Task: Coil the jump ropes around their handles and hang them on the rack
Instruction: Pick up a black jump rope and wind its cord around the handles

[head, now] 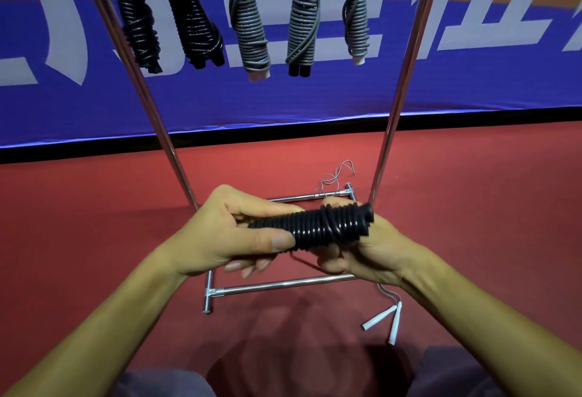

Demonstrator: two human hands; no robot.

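A black jump rope (318, 225), wound in tight coils around its handles, lies level between both hands in front of the rack. My left hand (233, 232) grips its left end, thumb on top of the coils. My right hand (371, 251) holds the right end from below, fingers curled round the rope's loose strand. Several coiled ropes hang from the top of the rack (393, 106): two black ones (189, 15) at the left and grey ones (252, 24) toward the right. A loose grey rope with white handles (385, 318) lies on the floor at the right.
The rack's chrome uprights slant on either side of my hands, and its base bars (283, 284) lie on the red floor below them. A blue banner (283, 97) runs behind the rack. My knees show at the bottom edge.
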